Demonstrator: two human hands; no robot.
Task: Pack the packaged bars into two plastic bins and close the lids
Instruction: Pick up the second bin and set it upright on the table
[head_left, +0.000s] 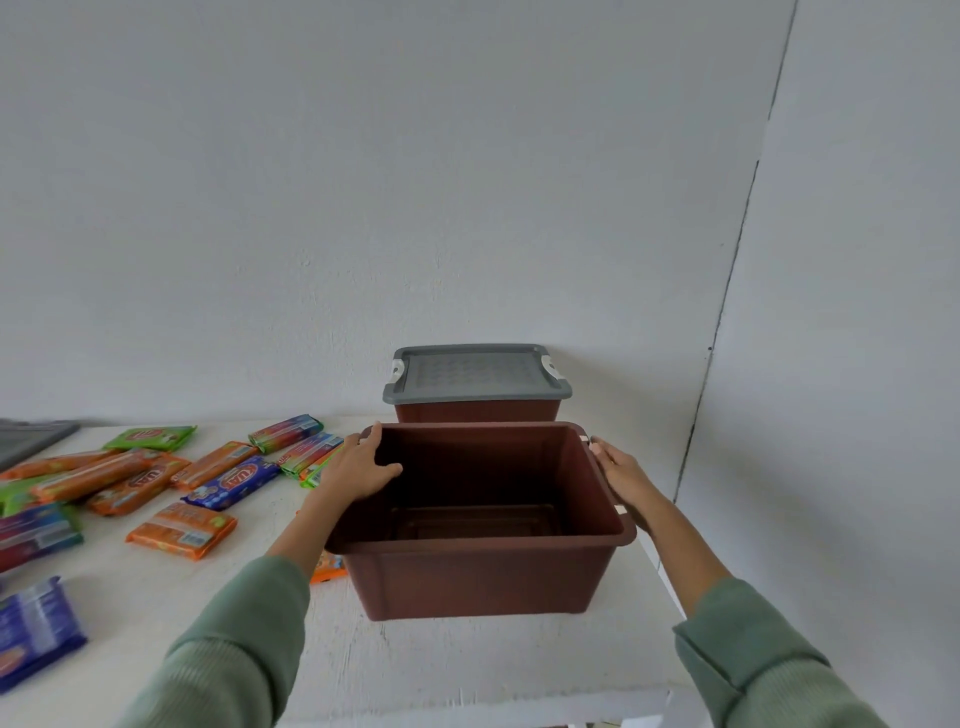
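Across the lower frame, the white table (467, 675). Near its middle, the open bin (478, 571), brown and empty, gripped at both side rims, probably to square it up for loading. Directly behind at 12 o'clock, against the wall, the lidded bin (475, 410), parked out of the way. Left hand (358, 467) at the rim's 9 o'clock, fingers curled over it, thumb inside. Right hand (621, 475) at 3 o'clock, fingers clasping the outer lip. Scattered at 9 o'clock within reach, the packaged bars (182, 530), none packed yet.
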